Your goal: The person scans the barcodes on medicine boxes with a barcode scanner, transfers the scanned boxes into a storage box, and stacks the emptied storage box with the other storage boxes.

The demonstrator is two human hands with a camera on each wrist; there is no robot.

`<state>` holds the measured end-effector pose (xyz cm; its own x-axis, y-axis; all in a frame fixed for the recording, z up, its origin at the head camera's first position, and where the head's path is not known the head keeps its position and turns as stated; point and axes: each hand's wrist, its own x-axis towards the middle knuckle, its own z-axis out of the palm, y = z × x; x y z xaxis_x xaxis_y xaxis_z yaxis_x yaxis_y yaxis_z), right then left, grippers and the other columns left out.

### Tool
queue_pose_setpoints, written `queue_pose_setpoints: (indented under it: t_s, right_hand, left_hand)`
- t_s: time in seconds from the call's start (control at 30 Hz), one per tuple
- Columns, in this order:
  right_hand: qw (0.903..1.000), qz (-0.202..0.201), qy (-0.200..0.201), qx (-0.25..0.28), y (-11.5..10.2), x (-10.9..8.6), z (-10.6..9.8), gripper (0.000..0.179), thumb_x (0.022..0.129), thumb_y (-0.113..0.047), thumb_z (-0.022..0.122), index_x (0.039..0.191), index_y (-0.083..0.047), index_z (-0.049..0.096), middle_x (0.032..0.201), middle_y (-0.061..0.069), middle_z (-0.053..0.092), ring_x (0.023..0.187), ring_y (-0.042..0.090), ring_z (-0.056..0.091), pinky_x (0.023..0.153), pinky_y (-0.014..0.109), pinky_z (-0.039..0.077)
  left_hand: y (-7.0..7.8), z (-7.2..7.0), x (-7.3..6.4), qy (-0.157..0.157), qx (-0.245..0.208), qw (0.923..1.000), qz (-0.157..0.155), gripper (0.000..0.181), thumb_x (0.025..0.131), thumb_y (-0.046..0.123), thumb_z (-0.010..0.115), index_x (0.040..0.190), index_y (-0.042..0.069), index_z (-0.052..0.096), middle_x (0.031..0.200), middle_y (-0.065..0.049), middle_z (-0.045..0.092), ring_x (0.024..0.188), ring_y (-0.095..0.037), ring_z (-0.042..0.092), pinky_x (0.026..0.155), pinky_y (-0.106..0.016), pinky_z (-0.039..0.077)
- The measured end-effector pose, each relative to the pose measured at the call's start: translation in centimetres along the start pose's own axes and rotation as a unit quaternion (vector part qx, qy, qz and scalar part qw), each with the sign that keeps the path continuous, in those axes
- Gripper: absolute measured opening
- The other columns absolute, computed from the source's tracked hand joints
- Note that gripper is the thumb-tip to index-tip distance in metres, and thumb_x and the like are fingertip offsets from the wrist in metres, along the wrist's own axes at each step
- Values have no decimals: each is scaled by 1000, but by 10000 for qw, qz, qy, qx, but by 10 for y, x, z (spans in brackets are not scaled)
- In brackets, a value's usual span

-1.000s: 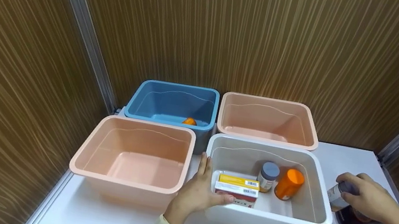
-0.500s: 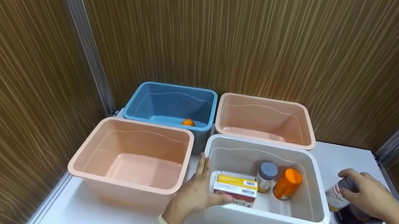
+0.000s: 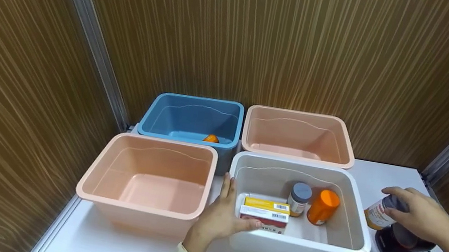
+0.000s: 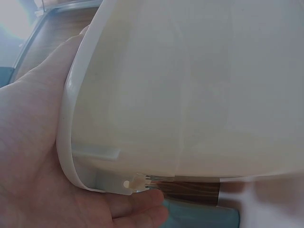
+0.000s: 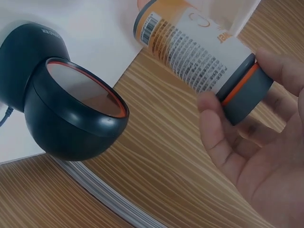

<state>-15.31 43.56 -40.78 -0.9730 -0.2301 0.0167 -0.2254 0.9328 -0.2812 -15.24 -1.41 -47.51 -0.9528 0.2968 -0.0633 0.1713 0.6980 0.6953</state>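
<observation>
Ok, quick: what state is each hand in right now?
Left hand: open, spread against the white bin at its near-left corner.
Right hand: closed, holding an orange-and-white bottle by its grey cap.

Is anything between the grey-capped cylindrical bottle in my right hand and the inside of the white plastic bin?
Yes, the white bin's right rim; I can't tell if the bottle is above it. Nothing else visible.

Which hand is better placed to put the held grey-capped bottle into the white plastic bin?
Probably the right hand: it grips the bottle by its cap, while the left hand rests against the bin.
</observation>
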Motion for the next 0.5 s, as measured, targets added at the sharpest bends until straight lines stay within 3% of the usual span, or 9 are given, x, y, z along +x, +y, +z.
queue_pose_setpoints:
  t_s: [0.33, 0.5]
  right_hand:
    - [10000, 49, -26, -55, 1, -1, -3, 42, 89, -17, 72, 128, -6, 62, 111, 29, 59, 92, 44, 60, 68, 58, 51]
    - [9998, 161, -69, 38, 0, 0, -2, 39, 91, -27, 73, 123, -7, 64, 111, 30, 58, 92, 45, 60, 66, 56, 53]
  left_hand:
    - [0, -1, 1, -55, 4, 10000, -4, 130, 72, 69, 78, 163, 8, 9, 169, -6, -11, 146, -40, 28, 108, -54, 39]
    - [-1, 0, 1, -29, 13, 10000, 20, 130, 72, 69, 78, 163, 7, 8, 168, -8, -11, 145, -41, 29, 109, -55, 38]
